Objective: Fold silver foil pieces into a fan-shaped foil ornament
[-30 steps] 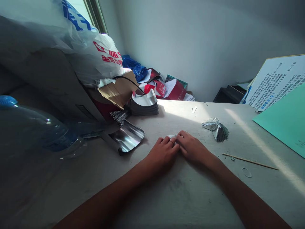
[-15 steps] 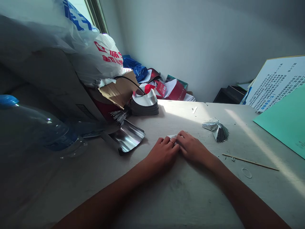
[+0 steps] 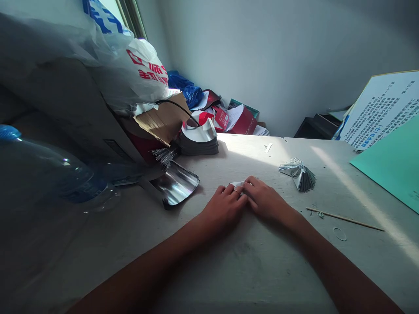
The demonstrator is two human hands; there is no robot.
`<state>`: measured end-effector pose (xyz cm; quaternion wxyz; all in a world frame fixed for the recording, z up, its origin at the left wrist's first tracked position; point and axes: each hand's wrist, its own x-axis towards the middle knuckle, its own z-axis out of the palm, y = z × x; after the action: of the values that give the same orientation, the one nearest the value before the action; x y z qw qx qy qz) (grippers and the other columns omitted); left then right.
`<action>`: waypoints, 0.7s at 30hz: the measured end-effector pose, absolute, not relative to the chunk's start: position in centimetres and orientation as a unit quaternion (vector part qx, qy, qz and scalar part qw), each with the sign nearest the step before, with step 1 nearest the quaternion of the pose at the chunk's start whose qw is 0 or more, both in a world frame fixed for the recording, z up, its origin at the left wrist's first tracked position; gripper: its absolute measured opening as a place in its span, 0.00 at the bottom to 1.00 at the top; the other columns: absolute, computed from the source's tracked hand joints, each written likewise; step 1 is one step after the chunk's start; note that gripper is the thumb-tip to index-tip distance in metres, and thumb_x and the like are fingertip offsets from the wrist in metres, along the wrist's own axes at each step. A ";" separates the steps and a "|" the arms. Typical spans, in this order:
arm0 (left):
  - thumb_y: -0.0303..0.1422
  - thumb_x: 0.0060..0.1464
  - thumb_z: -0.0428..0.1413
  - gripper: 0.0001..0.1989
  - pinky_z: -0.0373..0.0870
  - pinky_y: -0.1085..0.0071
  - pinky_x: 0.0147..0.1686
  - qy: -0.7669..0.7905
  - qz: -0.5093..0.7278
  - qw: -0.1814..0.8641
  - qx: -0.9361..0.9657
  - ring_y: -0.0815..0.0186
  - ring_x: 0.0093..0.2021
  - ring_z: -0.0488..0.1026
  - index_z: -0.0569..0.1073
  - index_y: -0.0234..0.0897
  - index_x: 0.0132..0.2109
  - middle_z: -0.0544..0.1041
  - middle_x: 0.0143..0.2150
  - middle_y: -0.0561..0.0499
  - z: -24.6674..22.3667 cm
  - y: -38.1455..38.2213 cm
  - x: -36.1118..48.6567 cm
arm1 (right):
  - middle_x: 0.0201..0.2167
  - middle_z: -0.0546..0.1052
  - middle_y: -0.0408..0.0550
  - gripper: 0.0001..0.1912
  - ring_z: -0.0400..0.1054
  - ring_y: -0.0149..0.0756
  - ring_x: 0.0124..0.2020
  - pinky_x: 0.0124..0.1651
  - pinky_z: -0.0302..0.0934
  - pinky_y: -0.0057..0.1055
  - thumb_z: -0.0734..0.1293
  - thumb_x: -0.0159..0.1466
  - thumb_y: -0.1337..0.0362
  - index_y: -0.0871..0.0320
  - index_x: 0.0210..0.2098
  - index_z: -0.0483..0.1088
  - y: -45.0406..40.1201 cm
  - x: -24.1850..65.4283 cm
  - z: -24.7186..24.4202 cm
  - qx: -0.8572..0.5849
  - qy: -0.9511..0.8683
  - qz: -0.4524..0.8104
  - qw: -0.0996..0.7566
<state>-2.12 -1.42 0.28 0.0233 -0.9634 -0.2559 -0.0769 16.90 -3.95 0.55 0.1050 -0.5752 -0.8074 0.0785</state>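
My left hand [image 3: 225,206], with a ring on one finger, rests on the table with its fingers bent over a small pale sheet [image 3: 236,184]. From the other side my right hand [image 3: 264,197] meets it, its curled fingers pressing on the same sheet. Only the sheet's far edge shows; the rest lies hidden under the fingers. Left of the hands lies a curled stack of shiny silver sheets [image 3: 179,182]. A fanned bundle of folded silver sheets [image 3: 301,175] stands to the right, and a similar silver bundle [image 3: 163,157] sits at the left.
A thin wooden stick [image 3: 347,219] and a white rubber band [image 3: 339,234] lie at right. Another silver-topped stack [image 3: 199,141] stands by a cardboard box [image 3: 162,117]. A plastic bottle [image 3: 81,187] lies at left, below plastic bags [image 3: 140,78]. A green board [image 3: 393,161] leans at right.
The view has tilted slightly, so most things sit a little higher in the picture. Both hands stay together on the pale sheet with almost no visible movement.
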 end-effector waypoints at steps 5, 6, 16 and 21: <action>0.28 0.66 0.45 0.11 0.62 0.58 0.49 -0.254 -0.072 0.027 -0.964 0.56 0.53 0.66 0.70 0.35 0.50 0.71 0.56 0.43 0.2 -1.3 -2.0 | 0.45 0.69 0.52 0.06 0.64 0.39 0.42 0.40 0.58 0.33 0.59 0.68 0.70 0.59 0.42 0.65 -4.0 16.9 0.7 -0.573 -0.810 0.069 0.104; 0.28 0.66 0.45 0.12 0.62 0.58 0.49 -0.254 -0.070 0.026 -0.964 0.56 0.53 0.66 0.70 0.36 0.51 0.71 0.57 0.44 0.3 -1.3 -2.0 | 0.46 0.69 0.52 0.06 0.64 0.39 0.42 0.40 0.58 0.33 0.59 0.68 0.70 0.59 0.42 0.65 -4.0 16.9 0.7 -0.572 -0.811 0.069 0.104; 0.28 0.66 0.44 0.12 0.62 0.58 0.50 -0.260 -0.051 0.013 -0.964 0.56 0.53 0.65 0.70 0.35 0.51 0.71 0.57 0.43 0.7 -1.4 -1.9 | 0.46 0.68 0.52 0.07 0.64 0.39 0.43 0.41 0.58 0.34 0.59 0.67 0.70 0.60 0.43 0.66 -4.0 16.8 0.7 -0.571 -0.810 0.079 0.105; 0.27 0.66 0.43 0.12 0.63 0.58 0.50 -0.268 -0.034 0.009 -0.963 0.55 0.54 0.66 0.69 0.35 0.51 0.70 0.59 0.43 0.9 -1.5 -1.9 | 0.47 0.68 0.52 0.07 0.64 0.39 0.44 0.43 0.59 0.35 0.59 0.67 0.70 0.59 0.44 0.66 -3.9 17.0 0.4 -0.570 -0.809 0.090 0.115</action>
<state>-1.89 -1.49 0.86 0.0090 -0.9628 -0.2680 -0.0339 16.96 -3.95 0.36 0.1149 -0.5700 -0.8086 0.0898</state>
